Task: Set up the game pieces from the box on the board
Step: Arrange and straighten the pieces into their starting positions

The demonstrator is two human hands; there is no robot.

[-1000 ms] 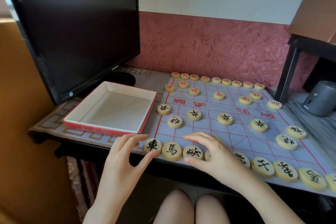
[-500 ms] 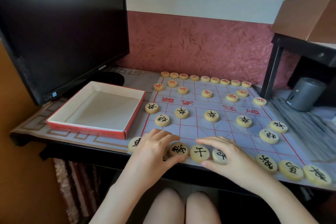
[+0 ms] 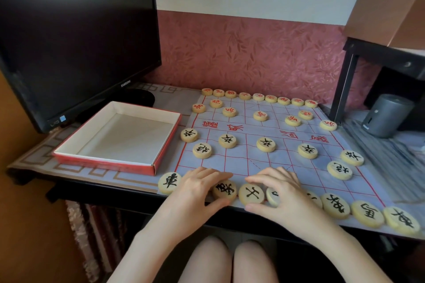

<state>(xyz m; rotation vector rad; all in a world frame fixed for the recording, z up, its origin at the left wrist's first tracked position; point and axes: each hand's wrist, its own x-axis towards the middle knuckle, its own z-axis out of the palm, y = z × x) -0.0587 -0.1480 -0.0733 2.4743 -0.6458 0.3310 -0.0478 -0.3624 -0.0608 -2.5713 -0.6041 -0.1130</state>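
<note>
- Where the bench runs under the monitor, the red game box sits open side up, just left of the xiangqi board. Inside, only its pale floor and white walls show.
- Red-lettered discs, all on the board's far half: 16. Nine in the back row along the far edge, two on the next line in, five in the front line.
- Black-lettered discs, near half: five in the front line and two behind them. In the near-edge row, eight show whole or in part. Cannot tell whether another lies under the left hand.
- Board: a thin sheet, lying flat. Its long axis runs from the near bench edge toward the wall, skewed a little so the rows slope down to the right in view.
- Discs are round and lie flat, lettered face up. The characters share no one heading: the chariot disc at the near-left corner reads about upright to the wearer, while those at the near-right end are turned askew.
- Left hand: palm down on the near row, fingers nearly straight on the sheet, thumb against the near rim of the elephant disc. Grip apart, clamped on nothing.
- Right hand: palm down just to the right, fingers loosely arched over the middle of the row, thumb stretched along the near side of the advisor disc. Grip apart, clamped on nothing.
</note>
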